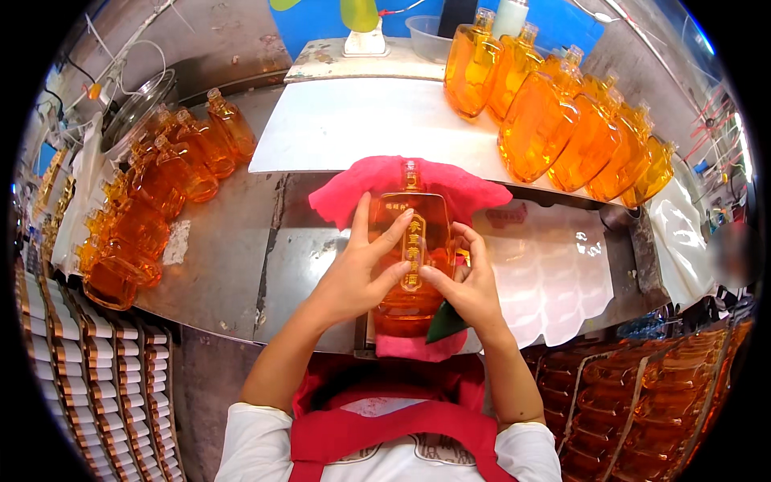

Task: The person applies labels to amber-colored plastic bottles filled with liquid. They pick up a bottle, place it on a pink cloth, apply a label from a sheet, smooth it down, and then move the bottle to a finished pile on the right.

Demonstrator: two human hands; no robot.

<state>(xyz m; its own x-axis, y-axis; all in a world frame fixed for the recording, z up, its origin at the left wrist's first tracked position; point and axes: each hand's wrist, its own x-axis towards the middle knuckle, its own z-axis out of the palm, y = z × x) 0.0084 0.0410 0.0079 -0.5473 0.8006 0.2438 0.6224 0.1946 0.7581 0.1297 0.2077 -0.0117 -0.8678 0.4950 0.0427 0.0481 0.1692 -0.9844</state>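
A flat glass bottle (434,210) of amber liquid lies face up in front of me, its neck pointing away. Gold characters run down a clear label (414,255) on its face. Beneath the bottle is a bright pink cloth (345,193). My left hand (359,269) has its fingers spread over the bottle's left side, two digits touching the label. My right hand (470,283) presses its thumb by the label's lower right and curls its fingers at the bottle's right edge. A dark green, pointed flat scraper (446,323) sticks out from under its palm, held there.
A translucent label sheet (550,277) lies right of the bottle. Several amber bottles stand on a white board (353,120) at back right; more line the metal table (217,257) at left. Stacked white-and-brown pieces (104,386) are below left, racked amber bottles (642,402) below right.
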